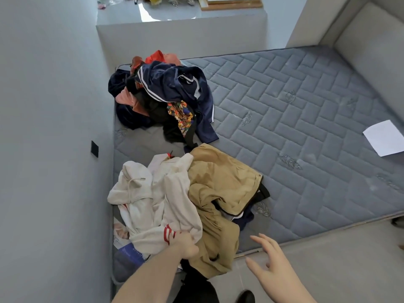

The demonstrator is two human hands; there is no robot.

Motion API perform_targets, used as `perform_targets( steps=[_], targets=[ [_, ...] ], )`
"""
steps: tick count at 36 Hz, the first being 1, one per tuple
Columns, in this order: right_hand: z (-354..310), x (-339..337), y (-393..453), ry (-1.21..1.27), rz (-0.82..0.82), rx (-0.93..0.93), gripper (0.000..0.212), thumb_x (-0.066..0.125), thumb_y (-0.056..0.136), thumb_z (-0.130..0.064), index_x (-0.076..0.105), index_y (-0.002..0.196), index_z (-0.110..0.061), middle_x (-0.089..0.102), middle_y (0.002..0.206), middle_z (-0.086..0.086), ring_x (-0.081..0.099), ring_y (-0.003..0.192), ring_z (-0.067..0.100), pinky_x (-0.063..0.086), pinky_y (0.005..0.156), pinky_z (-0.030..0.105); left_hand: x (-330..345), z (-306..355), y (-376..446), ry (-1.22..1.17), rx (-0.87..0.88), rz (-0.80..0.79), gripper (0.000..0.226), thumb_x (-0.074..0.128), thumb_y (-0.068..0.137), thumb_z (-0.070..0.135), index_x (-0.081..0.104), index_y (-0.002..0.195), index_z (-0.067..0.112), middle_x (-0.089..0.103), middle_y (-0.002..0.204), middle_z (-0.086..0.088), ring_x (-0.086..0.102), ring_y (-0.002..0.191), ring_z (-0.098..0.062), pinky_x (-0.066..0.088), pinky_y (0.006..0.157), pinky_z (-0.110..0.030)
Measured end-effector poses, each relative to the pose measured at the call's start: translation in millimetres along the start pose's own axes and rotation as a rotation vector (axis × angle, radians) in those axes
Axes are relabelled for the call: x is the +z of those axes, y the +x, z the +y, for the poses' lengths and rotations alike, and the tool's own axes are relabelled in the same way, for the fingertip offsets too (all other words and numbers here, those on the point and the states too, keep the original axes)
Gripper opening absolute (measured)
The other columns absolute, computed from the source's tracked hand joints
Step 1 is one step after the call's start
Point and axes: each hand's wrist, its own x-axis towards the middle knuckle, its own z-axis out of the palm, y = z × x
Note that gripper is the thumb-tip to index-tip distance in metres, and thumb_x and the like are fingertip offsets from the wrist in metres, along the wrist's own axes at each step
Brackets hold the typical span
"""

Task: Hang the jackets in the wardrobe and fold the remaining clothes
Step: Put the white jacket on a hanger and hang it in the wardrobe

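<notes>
Here, left hand gripping the white hoodie at its red-striped cuff, fingers curled tight. Right hand spread wide, holding nothing, beside the tan jacket. Both garments heaped on the mattress, dark clothes pile further back.

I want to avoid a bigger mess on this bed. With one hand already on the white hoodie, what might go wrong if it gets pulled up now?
1. The left hand grips the white hoodie at its red-striped cuff alone, so it may come up twisted or inside out.
2. The tan jacket lies against the hoodie and may be dragged off the mattress edge.
3. The magazine under the hoodie could slide out too. The right hand is open and could steady things.
</notes>
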Motion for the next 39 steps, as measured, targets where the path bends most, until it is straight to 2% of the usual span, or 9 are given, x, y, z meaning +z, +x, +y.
perform_targets(
  steps=[3,5,11,15,19,23,28,33,39],
  targets=[
    [-3.5,2.3,-12.0,0.010,0.001,0.007,0.046,0.071,0.092,-0.026,0.046,0.128,-0.041,0.036,0.139,-0.012,0.041,0.126,0.006,0.038,0.111,0.035,-9.2,-12.4,-17.3,-0.197,0.060,0.132,0.028,0.063,0.085,0.031,0.064,0.114,0.031,0.063,0.122,0.000,0.054,0.122,-0.021,0.038,0.111,-0.032],
    [-8.6,4.1,-21.0,0.022,0.003,0.005,0.047,0.072,0.092,-0.025,0.046,0.129,-0.040,0.037,0.138,-0.011,0.044,0.122,0.008,0.040,0.107,0.032,-19.1,-27.2,-34.0,-0.361,0.085,0.199,0.016,0.067,0.085,0.029,0.062,0.100,0.029,0.068,0.103,-0.003,0.066,0.098,-0.022,0.054,0.090,-0.036],
    [-30.0,7.6,-41.0,0.075,0.013,-0.033,0.047,0.070,0.093,-0.030,0.048,0.133,-0.041,0.043,0.139,-0.014,0.053,0.114,0.003,0.042,0.090,0.020,-71.6,-66.4,-97.3,-0.513,0.136,0.422,0.013,0.068,0.090,0.031,0.055,0.090,0.032,0.065,0.089,0.005,0.061,0.077,-0.008,0.046,0.063,-0.024],
    [-51.8,8.7,-46.2,0.094,0.014,-0.083,0.047,0.069,0.092,-0.036,0.048,0.133,-0.044,0.046,0.137,-0.018,0.053,0.118,0.004,0.046,0.089,0.020,-121.7,-82.1,-144.8,-0.639,0.216,0.560,0.007,0.070,0.091,0.025,0.064,0.088,0.026,0.070,0.079,0.002,0.068,0.075,-0.013,0.054,0.067,-0.027],
    [-77.9,6.3,-49.5,0.097,0.035,-0.164,0.046,0.068,0.092,-0.041,0.046,0.132,-0.050,0.049,0.133,-0.024,0.052,0.117,-0.004,0.042,0.082,0.012,-182.0,-78.1,-205.1,-0.659,0.385,0.715,0.016,0.070,0.090,0.020,0.069,0.082,0.034,0.072,0.080,0.010,0.067,0.074,-0.003,0.045,0.058,-0.012],
    [-106.6,0.3,-52.9,0.118,0.050,-0.260,0.049,0.070,0.090,-0.042,0.048,0.133,-0.050,0.054,0.133,-0.026,0.055,0.118,-0.004,0.047,0.086,0.014,-239.2,-57.5,-269.6,-0.656,0.576,0.862,0.010,0.065,0.081,0.033,0.070,0.089,0.036,0.071,0.088,0.013,0.067,0.083,-0.005,0.054,0.069,-0.024],
    [-151.6,-5.7,-62.3,0.131,0.078,-0.400,0.055,0.070,0.082,-0.053,0.047,0.132,-0.054,0.054,0.130,-0.036,0.055,0.115,-0.012,0.048,0.093,0.015,-292.1,-19.6,-345.3,-0.604,0.810,0.979,0.017,0.063,0.083,0.025,0.069,0.086,0.041,0.069,0.091,0.021,0.064,0.087,0.001,0.050,0.067,-0.010],
    [-194.9,-10.9,-78.0,0.102,0.131,-0.555,0.071,0.074,0.072,-0.066,0.043,0.135,-0.057,0.047,0.134,-0.042,0.047,0.119,-0.019,0.048,0.092,0.015,-327.7,25.2,-404.9,-0.627,1.058,1.015,0.025,0.068,0.092,0.013,0.070,0.087,0.038,0.071,0.088,0.016,0.067,0.086,-0.003,0.053,0.072,-0.014],
    [-220.1,-11.9,-88.4,-0.008,0.199,-0.637,0.109,0.083,0.055,-0.075,0.019,0.143,-0.062,0.030,0.140,-0.047,0.031,0.130,-0.022,0.040,0.095,0.014,-347.4,96.2,-450.8,-0.788,1.304,1.007,0.013,0.069,0.091,0.004,0.071,0.096,0.015,0.071,0.088,0.008,0.067,0.084,-0.004,0.055,0.076,-0.019]
  ],
)
